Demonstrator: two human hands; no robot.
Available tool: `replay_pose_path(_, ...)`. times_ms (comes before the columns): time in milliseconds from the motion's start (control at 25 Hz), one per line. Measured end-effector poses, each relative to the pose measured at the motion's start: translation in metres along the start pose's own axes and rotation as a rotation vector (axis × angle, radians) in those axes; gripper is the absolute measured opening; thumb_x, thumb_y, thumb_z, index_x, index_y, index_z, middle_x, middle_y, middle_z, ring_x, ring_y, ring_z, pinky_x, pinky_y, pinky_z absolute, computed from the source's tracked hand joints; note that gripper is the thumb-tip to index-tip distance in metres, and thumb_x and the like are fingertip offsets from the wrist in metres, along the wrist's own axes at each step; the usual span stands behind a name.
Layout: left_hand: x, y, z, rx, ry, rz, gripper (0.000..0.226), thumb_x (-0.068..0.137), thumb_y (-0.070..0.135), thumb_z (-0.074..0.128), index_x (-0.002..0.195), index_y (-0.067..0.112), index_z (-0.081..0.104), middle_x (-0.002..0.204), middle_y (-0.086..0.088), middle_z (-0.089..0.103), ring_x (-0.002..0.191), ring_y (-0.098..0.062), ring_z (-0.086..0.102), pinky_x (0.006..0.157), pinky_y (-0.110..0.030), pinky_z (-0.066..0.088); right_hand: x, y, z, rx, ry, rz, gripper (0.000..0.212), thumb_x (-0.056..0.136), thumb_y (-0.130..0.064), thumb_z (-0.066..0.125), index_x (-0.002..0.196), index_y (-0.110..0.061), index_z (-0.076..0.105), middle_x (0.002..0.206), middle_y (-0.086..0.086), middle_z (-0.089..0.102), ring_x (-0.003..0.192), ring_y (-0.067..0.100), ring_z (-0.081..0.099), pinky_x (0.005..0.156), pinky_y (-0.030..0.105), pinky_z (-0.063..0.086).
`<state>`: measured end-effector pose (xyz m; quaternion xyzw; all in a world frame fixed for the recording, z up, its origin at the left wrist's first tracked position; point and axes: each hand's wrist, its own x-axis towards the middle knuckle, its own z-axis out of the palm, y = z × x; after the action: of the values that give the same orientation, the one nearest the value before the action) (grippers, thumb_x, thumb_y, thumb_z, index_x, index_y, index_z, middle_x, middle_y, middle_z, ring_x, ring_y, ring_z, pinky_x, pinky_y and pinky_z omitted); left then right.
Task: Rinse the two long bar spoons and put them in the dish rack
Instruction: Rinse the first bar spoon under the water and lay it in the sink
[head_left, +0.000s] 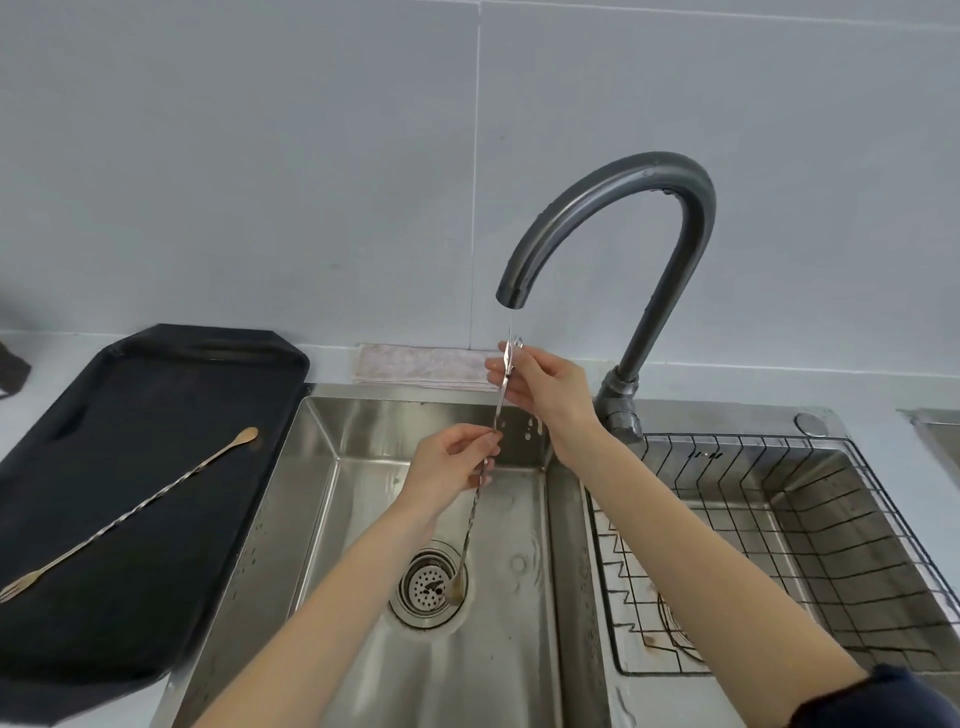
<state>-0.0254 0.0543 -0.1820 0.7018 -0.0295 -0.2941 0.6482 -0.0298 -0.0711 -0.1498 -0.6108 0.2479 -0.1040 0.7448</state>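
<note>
One long twisted bar spoon (470, 525) hangs almost upright over the left sink basin, its bowl end down near the drain. My left hand (452, 462) pinches its shaft at the middle. My right hand (540, 387) grips its upper end right under the faucet spout (511, 296), where a thin stream of water runs onto it. A second bar spoon (140, 506), with a small fork at its near end, lies diagonally on the black tray (156, 597) left of the sink. The black wire dish rack (810, 551) sits in the right basin with nothing in it.
The dark gooseneck faucet (639, 208) rises behind the divider between the basins. A folded pale cloth (421, 366) lies on the counter behind the left basin (363, 649). The drain strainer (428, 584) sits at the basin's bottom. A grey tiled wall stands behind.
</note>
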Motion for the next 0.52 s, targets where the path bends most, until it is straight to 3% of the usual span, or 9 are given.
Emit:
replay_pose_path(120,0.005,0.006,0.004,-0.017,0.017,0.023,0.011,0.089,0.010,0.056,0.086,0.015,0.065,0.070,0.002,0.060,0.059,-0.004,0.055,0.056,-0.014,0.050,-0.004,0.012,-0.004,-0.045,-0.071,0.029,0.019,0.094,-0.011,0.048,0.093,-0.010,0.067,0.097,0.007,0.067,0.065,-0.001,0.065,0.060,0.007,0.053)
replay_pose_path(280,0.005,0.005,0.006,-0.001,-0.020,0.005,0.012,0.089,0.011,0.056,0.084,0.017,0.064,0.070,0.002,0.061,0.057,-0.002,0.055,0.051,-0.010,0.051,-0.002,0.017,-0.012,-0.083,-0.099,0.070,0.022,0.093,-0.012,0.051,0.111,-0.003,0.061,0.089,0.005,0.069,0.061,-0.003,0.067,0.061,0.008,0.055)
replay_pose_path(360,0.004,0.002,0.006,-0.001,-0.027,-0.016,0.010,0.087,0.012,0.058,0.082,0.017,0.065,0.069,0.002,0.061,0.054,0.000,0.055,0.051,-0.009,0.051,0.006,0.005,-0.014,-0.058,-0.047,0.057,0.017,0.094,-0.017,0.050,0.101,-0.010,0.063,0.094,0.008,0.070,0.068,0.003,0.067,0.065,0.012,0.055)
replay_pose_path(520,0.006,0.002,0.003,-0.010,-0.015,-0.010,0.009,0.087,0.011,0.059,0.080,0.015,0.063,0.067,0.001,0.059,0.048,0.002,0.055,0.051,-0.011,0.051,0.005,0.000,-0.002,-0.052,-0.071,0.062,0.024,0.098,-0.022,0.040,0.088,-0.018,0.061,0.080,-0.002,0.068,0.064,0.004,0.066,0.062,0.014,0.053)
